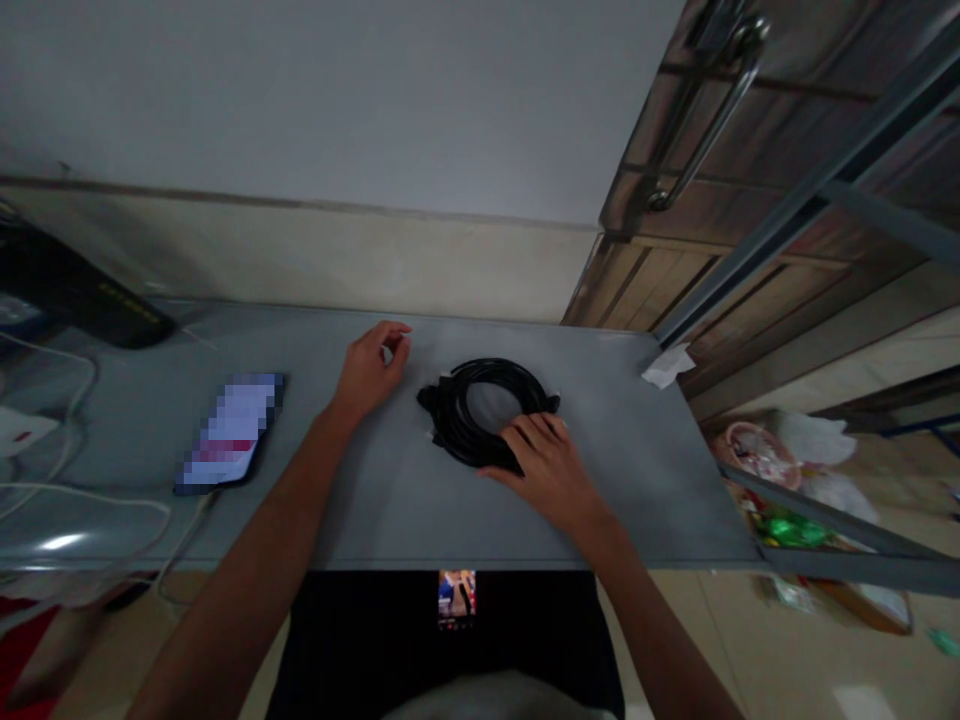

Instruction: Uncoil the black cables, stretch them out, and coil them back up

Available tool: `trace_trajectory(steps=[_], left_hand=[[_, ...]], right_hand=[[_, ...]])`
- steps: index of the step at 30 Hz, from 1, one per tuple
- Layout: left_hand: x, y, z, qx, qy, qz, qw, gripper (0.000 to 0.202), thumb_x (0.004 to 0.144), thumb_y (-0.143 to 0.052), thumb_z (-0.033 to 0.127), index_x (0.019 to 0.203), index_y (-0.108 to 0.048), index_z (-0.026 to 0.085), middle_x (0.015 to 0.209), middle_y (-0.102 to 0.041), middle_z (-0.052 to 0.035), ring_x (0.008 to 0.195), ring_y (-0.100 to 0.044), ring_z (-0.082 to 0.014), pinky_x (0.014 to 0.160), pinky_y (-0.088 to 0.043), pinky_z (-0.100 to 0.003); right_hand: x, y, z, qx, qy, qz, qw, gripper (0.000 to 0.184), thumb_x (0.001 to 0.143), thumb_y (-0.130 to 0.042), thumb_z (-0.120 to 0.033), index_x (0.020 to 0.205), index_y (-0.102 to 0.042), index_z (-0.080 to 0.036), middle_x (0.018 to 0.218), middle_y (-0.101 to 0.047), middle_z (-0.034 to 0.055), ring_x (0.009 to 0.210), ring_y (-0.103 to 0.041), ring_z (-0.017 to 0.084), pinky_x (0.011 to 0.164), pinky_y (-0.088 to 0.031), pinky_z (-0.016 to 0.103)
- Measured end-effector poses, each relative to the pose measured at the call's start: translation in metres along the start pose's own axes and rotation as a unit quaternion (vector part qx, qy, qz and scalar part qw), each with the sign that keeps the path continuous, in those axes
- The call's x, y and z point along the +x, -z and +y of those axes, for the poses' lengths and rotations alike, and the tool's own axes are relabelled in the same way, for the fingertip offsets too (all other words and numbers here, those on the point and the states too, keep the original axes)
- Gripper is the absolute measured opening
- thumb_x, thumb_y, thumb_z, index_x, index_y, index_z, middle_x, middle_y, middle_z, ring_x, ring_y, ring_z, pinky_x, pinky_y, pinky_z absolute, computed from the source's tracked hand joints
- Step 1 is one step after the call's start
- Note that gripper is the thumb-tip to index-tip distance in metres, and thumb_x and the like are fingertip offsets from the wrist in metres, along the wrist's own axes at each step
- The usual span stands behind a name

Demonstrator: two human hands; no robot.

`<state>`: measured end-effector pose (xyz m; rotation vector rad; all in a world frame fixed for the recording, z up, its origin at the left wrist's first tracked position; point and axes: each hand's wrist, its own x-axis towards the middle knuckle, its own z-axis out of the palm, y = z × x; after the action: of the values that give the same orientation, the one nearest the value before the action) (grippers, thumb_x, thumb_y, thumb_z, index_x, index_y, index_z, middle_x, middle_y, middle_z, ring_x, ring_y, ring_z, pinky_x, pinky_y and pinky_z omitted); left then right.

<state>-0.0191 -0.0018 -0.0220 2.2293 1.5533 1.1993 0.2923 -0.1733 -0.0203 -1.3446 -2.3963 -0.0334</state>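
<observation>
A black cable (459, 425) lies wound in a round coil on the grey tabletop, with a dark plug end sticking out on its left side. My right hand (544, 462) grips the coil's lower right edge, fingers over the strands and thumb along the near side. To the left of the coil, apart from it, my left hand (373, 368) is at the table with fingers loosely curled and a small gap between thumb and fingertips. Nothing shows in that hand.
A phone (232, 430) with a lit screen lies left of my left forearm, a white cord (184, 540) at its lower end. Farther left is a black cylindrical object (82, 285). White paper (667, 366) sits at the right corner by a metal post (750, 260). Another lit phone (457, 598) rests on my lap.
</observation>
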Motion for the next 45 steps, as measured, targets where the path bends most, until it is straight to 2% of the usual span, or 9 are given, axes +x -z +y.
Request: trace_trajectory(steps=[7, 17, 23, 28, 33, 36, 38, 41, 45], left_hand=[[0.0, -0.001, -0.003, -0.018, 0.003, 0.001, 1.0, 0.027, 0.104, -0.061, 0.038, 0.121, -0.074, 0.022, 0.098, -0.079, -0.0045, 0.081, -0.07, -0.0196, 0.077, -0.053, -0.034], [-0.002, -0.002, -0.002, -0.034, 0.001, -0.006, 0.999, 0.027, 0.106, -0.059, 0.038, 0.122, -0.074, 0.022, 0.098, -0.079, -0.0056, 0.086, -0.072, -0.0218, 0.088, -0.058, -0.038], [-0.002, -0.004, -0.006, -0.036, -0.003, -0.013, 0.999, 0.029, 0.105, -0.058, 0.039, 0.122, -0.073, 0.022, 0.1, -0.079, -0.007, 0.09, -0.074, -0.0233, 0.091, -0.06, -0.039], [-0.002, -0.005, -0.007, -0.041, -0.002, -0.016, 0.999, 0.029, 0.105, -0.057, 0.04, 0.123, -0.073, 0.023, 0.101, -0.079, -0.0071, 0.091, -0.075, -0.0231, 0.092, -0.06, -0.039], [-0.002, -0.005, -0.007, -0.046, -0.002, -0.018, 0.999, 0.028, 0.104, -0.058, 0.04, 0.122, -0.073, 0.023, 0.099, -0.08, -0.0067, 0.09, -0.075, -0.0231, 0.092, -0.06, -0.039], [-0.002, -0.005, -0.006, -0.049, -0.001, -0.015, 0.999, 0.029, 0.104, -0.057, 0.04, 0.121, -0.073, 0.024, 0.099, -0.079, -0.0068, 0.089, -0.074, -0.0233, 0.091, -0.06, -0.039], [-0.002, -0.004, -0.006, -0.053, -0.001, -0.013, 0.999, 0.03, 0.104, -0.057, 0.041, 0.121, -0.073, 0.023, 0.099, -0.079, -0.0073, 0.088, -0.074, -0.0232, 0.09, -0.06, -0.039], [-0.002, -0.003, -0.006, -0.058, -0.002, -0.01, 0.998, 0.031, 0.105, -0.056, 0.042, 0.122, -0.073, 0.022, 0.099, -0.079, -0.0076, 0.087, -0.073, -0.023, 0.088, -0.06, -0.038], [-0.002, -0.002, -0.005, -0.062, -0.002, -0.009, 0.998, 0.029, 0.104, -0.056, 0.04, 0.121, -0.073, 0.023, 0.096, -0.079, -0.0065, 0.086, -0.073, -0.0227, 0.088, -0.06, -0.038]], right_hand=[[-0.04, 0.012, 0.036, -0.041, -0.026, 0.011, 0.999, 0.051, 0.107, -0.067, -0.064, 0.125, -0.069, -0.017, 0.121, -0.075, 0.0128, 0.118, -0.069, 0.034, 0.114, -0.049, 0.052], [-0.09, 0.025, 0.095, -0.144, -0.051, 0.068, 0.986, 0.051, 0.114, -0.052, -0.064, 0.122, -0.068, -0.016, 0.117, -0.074, 0.0171, 0.113, -0.069, 0.037, 0.106, -0.052, 0.054], [-0.096, 0.026, 0.105, -0.159, -0.072, 0.093, 0.98, 0.058, 0.113, -0.052, -0.069, 0.122, -0.07, -0.015, 0.114, -0.076, 0.0183, 0.109, -0.07, 0.038, 0.104, -0.053, 0.056], [-0.088, 0.03, 0.098, -0.068, -0.105, 0.1, 0.987, 0.057, 0.116, -0.045, -0.068, 0.126, -0.07, -0.018, 0.124, -0.078, 0.019, 0.121, -0.071, 0.038, 0.112, -0.051, 0.057], [-0.07, 0.041, 0.1, 0.013, -0.179, 0.12, 0.976, 0.058, 0.118, -0.032, -0.068, 0.105, -0.067, -0.025, 0.1, -0.081, 0.0138, 0.099, -0.077, 0.034, 0.096, -0.057, 0.051], [-0.056, 0.059, 0.102, 0.027, -0.205, 0.139, 0.969, 0.052, 0.12, -0.029, -0.062, 0.101, -0.061, -0.027, 0.092, -0.08, 0.0093, 0.081, -0.076, 0.028, 0.081, -0.057, 0.044], [-0.044, 0.079, 0.1, 0.067, -0.244, 0.186, 0.949, 0.049, 0.12, -0.03, -0.064, 0.098, -0.055, -0.028, 0.08, -0.075, 0.0048, 0.068, -0.071, 0.024, 0.07, -0.055, 0.041], [-0.021, 0.119, 0.091, 0.172, -0.302, 0.317, 0.882, 0.054, 0.112, -0.038, -0.079, 0.092, -0.049, -0.031, 0.064, -0.054, -0.0047, 0.048, -0.056, 0.019, 0.05, -0.046, 0.036], [0.012, 0.176, 0.07, 0.259, -0.228, 0.469, 0.813, 0.051, 0.106, -0.056, -0.08, 0.09, -0.052, -0.031, 0.067, -0.043, -0.008, 0.044, -0.041, 0.014, 0.043, -0.036, 0.034]])
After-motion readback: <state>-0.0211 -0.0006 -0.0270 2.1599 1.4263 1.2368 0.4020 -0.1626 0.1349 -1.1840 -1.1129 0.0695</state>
